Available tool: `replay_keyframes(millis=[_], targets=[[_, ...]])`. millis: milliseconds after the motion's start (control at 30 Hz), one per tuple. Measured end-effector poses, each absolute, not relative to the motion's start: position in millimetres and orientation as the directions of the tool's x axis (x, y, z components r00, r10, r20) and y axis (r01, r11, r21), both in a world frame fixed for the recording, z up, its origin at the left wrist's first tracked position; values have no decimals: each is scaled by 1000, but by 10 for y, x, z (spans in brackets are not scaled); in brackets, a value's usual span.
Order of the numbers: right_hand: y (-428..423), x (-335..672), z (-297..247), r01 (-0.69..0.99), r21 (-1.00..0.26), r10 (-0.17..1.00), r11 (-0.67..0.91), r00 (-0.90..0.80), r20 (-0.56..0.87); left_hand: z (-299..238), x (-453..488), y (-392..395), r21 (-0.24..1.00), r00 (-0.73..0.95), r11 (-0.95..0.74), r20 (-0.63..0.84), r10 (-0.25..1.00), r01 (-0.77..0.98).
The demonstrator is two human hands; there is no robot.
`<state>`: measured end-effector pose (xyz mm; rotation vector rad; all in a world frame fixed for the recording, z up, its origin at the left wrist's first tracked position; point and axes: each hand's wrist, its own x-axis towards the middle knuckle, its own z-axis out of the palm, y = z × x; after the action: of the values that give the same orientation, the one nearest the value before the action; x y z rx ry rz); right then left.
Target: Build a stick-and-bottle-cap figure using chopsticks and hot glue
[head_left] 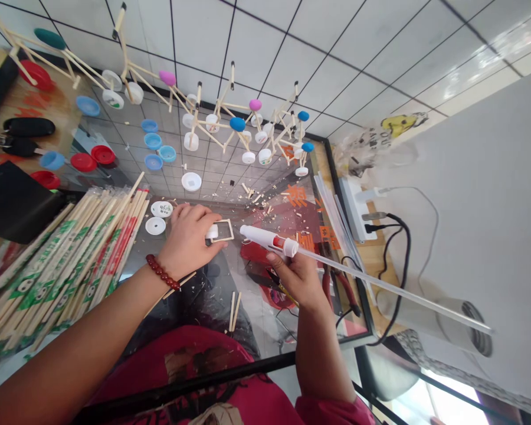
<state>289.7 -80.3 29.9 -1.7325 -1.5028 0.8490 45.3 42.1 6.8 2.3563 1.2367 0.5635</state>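
My left hand [188,236], with a beaded bracelet on the wrist, pinches a small wooden stick frame [230,229]. A white piece, apparently a bottle cap [212,232], sits at the frame's near-hand end, partly hidden by the fingers. From the right, my right hand [301,276] grips a white hot glue gun [265,238]. Its nozzle points left at the frame, a short gap apart. A long clear glue stick [393,286] sticks out of the gun's back. Two white caps [155,226] lie just left of my left hand.
Several stick models with cap wheels [234,127] stand along the tiled wall. Bagged chopsticks [71,260] lie at left, near blue caps [153,141] and red caps [83,162]. Wood scraps [265,203] litter the glass table. Pliers [343,286] and a power strip [356,206] are at right.
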Motion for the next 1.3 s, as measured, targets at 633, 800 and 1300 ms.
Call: replay_keyframes(millis=[633, 800, 1300], targets=[[-720, 2839, 288, 526, -848, 983, -67, 180, 34, 61, 449, 427, 549, 519, -511, 156, 840, 662], [-710, 2827, 284, 498, -865, 985, -66, 170, 23, 80, 450, 434, 550, 523, -501, 132, 842, 669], [-709, 2851, 270, 493, -868, 989, -68, 145, 5, 63, 442, 445, 538, 527, -518, 152, 836, 666]])
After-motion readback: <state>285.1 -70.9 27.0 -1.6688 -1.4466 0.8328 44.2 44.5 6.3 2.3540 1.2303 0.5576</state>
